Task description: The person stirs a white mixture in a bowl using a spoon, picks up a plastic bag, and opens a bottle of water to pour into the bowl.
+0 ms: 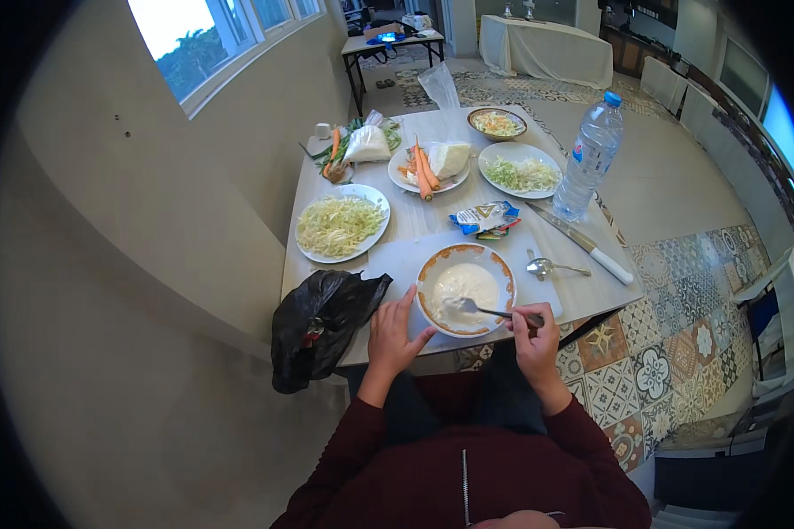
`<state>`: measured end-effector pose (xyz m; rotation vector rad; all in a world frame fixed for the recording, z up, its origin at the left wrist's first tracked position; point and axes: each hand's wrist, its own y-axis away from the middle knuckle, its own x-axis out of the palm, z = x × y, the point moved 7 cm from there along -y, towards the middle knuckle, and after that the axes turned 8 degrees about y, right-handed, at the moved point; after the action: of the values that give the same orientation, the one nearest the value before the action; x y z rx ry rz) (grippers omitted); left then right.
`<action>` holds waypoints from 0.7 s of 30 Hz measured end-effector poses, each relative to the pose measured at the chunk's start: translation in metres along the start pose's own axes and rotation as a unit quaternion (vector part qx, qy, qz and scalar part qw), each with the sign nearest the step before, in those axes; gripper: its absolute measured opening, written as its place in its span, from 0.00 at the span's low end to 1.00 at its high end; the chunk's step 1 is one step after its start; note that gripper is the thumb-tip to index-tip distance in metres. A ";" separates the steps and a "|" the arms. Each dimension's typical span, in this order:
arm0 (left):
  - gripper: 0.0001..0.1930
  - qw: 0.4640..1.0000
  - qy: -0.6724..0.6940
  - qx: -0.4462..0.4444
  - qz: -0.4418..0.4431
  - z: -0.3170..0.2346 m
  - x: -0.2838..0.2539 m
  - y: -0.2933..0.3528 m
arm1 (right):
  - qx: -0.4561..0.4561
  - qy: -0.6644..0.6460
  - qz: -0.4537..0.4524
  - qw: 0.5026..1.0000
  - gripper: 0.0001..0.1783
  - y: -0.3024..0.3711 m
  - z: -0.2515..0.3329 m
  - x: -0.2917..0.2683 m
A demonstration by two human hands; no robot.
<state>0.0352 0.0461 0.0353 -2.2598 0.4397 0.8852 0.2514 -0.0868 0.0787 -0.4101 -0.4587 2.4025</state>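
- Head view: the bowl [504, 270] of creamy white mix sits on a white board [543, 289], near the front edge of the table [425, 216].
- The left hand [398, 337] is spread, touching the bowl's left rim.
- The right hand [535, 340] is closed around the dark handle of a utensil [470, 306], its metal head in the mix.
- A black bag [313, 331] overhangs the table's front-left corner.
- Right of the bowl, a strip of board separates it from a spoon [541, 265].
- Beyond, a knife [584, 241] points its handle toward the right edge, near a bottle [588, 163].
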 end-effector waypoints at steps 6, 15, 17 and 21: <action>0.43 1.000 0.005 0.001 -0.002 -0.002 -0.001 0.000 | -0.051 0.098 0.024 0.994 0.04 -0.002 0.001 0.006; 0.43 1.000 0.009 0.007 -0.010 -0.005 -0.003 0.000 | -0.068 0.083 0.043 0.993 0.04 0.000 0.005 0.011; 0.42 1.000 0.011 0.007 -0.015 -0.005 -0.003 -0.002 | -0.040 0.072 0.037 0.996 0.05 -0.004 0.004 0.006; 0.43 1.000 0.007 0.004 -0.006 -0.002 -0.002 0.001 | -0.230 0.120 0.112 0.959 0.11 0.005 0.063 -0.001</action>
<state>0.0345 0.0444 0.0371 -2.2607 0.4359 0.8602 0.2244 -0.1054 0.1323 -0.9934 -0.9037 2.4020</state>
